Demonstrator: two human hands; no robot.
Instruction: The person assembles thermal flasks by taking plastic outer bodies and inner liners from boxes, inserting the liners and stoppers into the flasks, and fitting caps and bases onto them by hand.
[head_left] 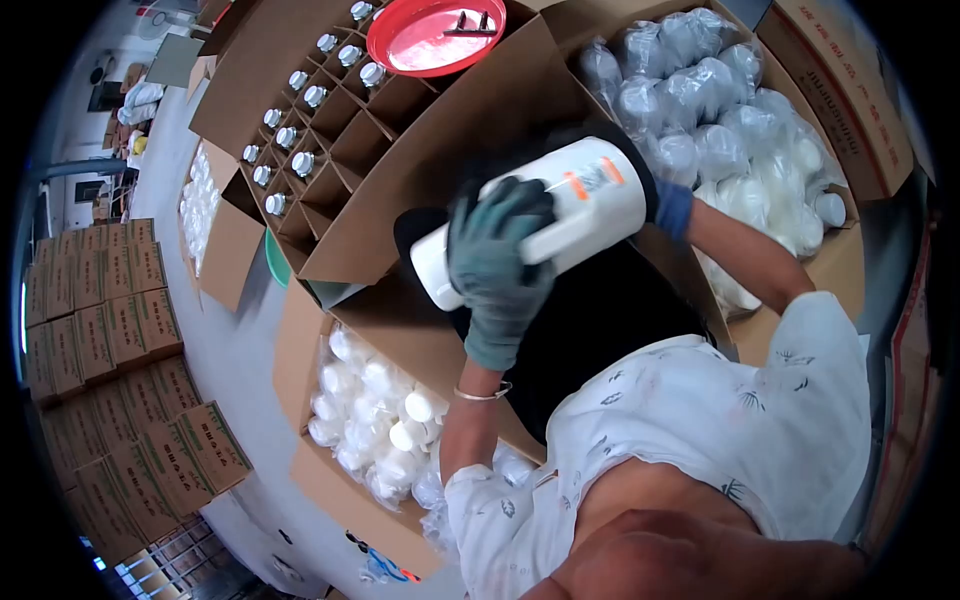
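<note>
A white plastic jug (590,215) with a handle and an orange-and-white label is held tilted over my lap, its base toward the upper right. My left hand (500,250), in a grey-green glove with dark fingers, is closed round the jug near its narrower lower-left end. At the base end is my right hand (665,205), gloved with a blue cuff; the jug hides most of its fingers. The jug is slightly blurred. In front stands a divided carton (400,165) with several white-capped bottles (303,163) in its compartments.
A red basin (425,45) holding small dark items rests on the divided carton. Open cartons of bagged white containers stand at the right (720,150) and lower left (375,400). Brown boxes (120,330) are stacked at far left. A green basin (276,258) shows beside the carton.
</note>
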